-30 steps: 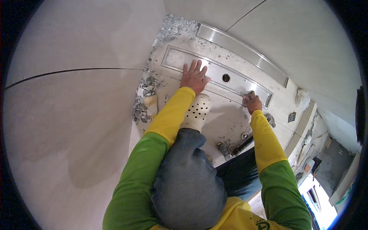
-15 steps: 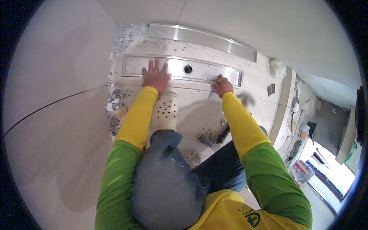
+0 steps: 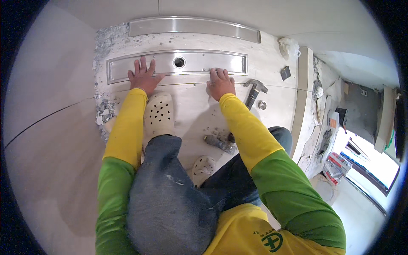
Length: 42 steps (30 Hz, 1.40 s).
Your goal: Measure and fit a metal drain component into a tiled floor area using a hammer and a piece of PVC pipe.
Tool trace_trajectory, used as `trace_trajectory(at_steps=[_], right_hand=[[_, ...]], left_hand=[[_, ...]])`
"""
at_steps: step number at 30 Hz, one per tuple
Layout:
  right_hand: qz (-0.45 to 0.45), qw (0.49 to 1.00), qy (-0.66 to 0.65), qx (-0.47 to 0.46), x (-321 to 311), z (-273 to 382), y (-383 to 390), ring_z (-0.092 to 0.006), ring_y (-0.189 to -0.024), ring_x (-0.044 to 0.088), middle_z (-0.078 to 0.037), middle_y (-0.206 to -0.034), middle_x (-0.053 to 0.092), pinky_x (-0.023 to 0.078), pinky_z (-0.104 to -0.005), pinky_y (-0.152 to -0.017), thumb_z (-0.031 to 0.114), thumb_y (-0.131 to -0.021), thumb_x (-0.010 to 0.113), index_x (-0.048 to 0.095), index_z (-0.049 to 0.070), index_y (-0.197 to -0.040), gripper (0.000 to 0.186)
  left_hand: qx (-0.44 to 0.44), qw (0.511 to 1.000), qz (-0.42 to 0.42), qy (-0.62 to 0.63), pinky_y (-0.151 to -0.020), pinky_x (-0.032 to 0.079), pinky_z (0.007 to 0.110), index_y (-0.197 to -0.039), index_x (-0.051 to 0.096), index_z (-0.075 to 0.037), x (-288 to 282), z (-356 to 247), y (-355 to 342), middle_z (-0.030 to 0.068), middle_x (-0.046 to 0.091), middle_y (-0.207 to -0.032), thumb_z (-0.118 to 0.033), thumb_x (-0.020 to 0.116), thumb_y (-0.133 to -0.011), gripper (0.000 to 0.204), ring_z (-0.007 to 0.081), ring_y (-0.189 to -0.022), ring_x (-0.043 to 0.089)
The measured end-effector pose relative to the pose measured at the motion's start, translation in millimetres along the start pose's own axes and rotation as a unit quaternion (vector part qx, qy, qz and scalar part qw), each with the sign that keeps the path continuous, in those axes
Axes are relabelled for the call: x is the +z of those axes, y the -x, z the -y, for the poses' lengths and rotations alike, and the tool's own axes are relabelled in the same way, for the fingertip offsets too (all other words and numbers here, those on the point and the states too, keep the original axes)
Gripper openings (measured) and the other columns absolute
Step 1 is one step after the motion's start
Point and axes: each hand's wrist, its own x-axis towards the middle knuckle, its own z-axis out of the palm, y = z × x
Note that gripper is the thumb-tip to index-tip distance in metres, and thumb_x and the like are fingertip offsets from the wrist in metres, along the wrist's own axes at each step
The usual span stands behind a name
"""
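Observation:
A long stainless-steel drain channel [image 3: 196, 62] with a round hole [image 3: 179, 62] lies crosswise on the pale floor in front of me. My left hand [image 3: 143, 79] is open, its spread fingers lying over the channel's near edge, left of the hole. To the right of the hole, my right hand [image 3: 221, 84] rests its slightly bent, parted fingertips on the near rim. Neither hand grips anything. Close to my right hand, a claw hammer [image 3: 253, 92] lies on the floor, its lower handle running toward my sleeve. Beside it is a small round metal piece [image 3: 262, 105].
A second long metal strip [image 3: 191, 27] lies by the far wall. Broken rubble [image 3: 105, 108] lines the left edge. A clear plastic bag [image 3: 289, 48] and a dark square piece [image 3: 285, 73] lie right, before a raised ledge [image 3: 301, 93]. Near my feet lies a grimy bottle-like object [image 3: 219, 143].
The view has shifted, so the channel and both hands appear farther left and higher. Both hands keep about the same places on the channel. The hammer, blurred before, now shows sharply.

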Motion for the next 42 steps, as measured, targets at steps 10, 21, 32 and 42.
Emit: trace_trajectory(at_steps=[10, 21, 32, 42], right_hand=[[0.036, 0.999, 0.033, 0.005, -6.9, -4.3, 4.1, -0.0293, -0.137, 0.027, -0.01, -0.146, 0.034, 0.03, -0.0598, -0.102, 0.042, -0.084, 0.058, 0.036, 0.014, -0.143, 0.069], [0.096, 0.995, 0.01, 0.017, -17.8, -0.3, -1.0, -0.0335, -0.141, 0.02, -0.014, -0.151, 0.026, 0.025, -0.0527, -0.11, 0.055, -0.086, 0.052, 0.029, 0.012, -0.147, 0.078], [0.08, 0.996, -0.024, 0.023, -13.8, -4.0, -2.4, -0.0352, -0.143, 0.014, -0.016, -0.153, 0.022, 0.02, -0.0535, -0.112, 0.055, -0.085, 0.055, 0.029, 0.012, -0.147, 0.08], [-0.22, 0.936, -0.086, 0.26, -14.4, -69.4, 26.0, -0.0361, -0.127, 0.044, -0.017, -0.137, 0.048, 0.036, -0.0498, -0.104, 0.036, -0.077, 0.066, 0.043, 0.016, -0.139, 0.069]], left_hand=[[0.001, 1.0, -0.001, 0.016, -0.113, 0.005, 0.06, -0.152, 0.02, -0.021, -1.1, -7.6, -1.4, 0.0131, 0.003, -0.16, -0.064, 0.041, -0.089, 0.079, 0.0347, -0.147, -0.002], [0.113, 0.975, -0.192, 0.011, -0.114, 0.01, 0.058, -0.149, 0.025, -0.011, -18.0, -11.9, -15.7, 0.0143, 0.013, -0.158, -0.056, 0.066, -0.077, 0.095, 0.0307, -0.146, 0.008], [0.104, 0.993, 0.007, -0.051, -0.113, 0.013, 0.059, -0.151, 0.014, -0.009, -44.4, -38.1, -31.6, 0.0112, 0.007, -0.159, -0.05, 0.071, -0.076, 0.103, 0.0315, -0.147, 0.005], [0.098, 0.994, 0.011, -0.047, -0.114, 0.01, 0.058, -0.152, 0.012, -0.01, -45.3, -40.2, -32.0, 0.0107, 0.003, -0.16, -0.05, 0.07, -0.077, 0.103, 0.0306, -0.147, 0.002]])
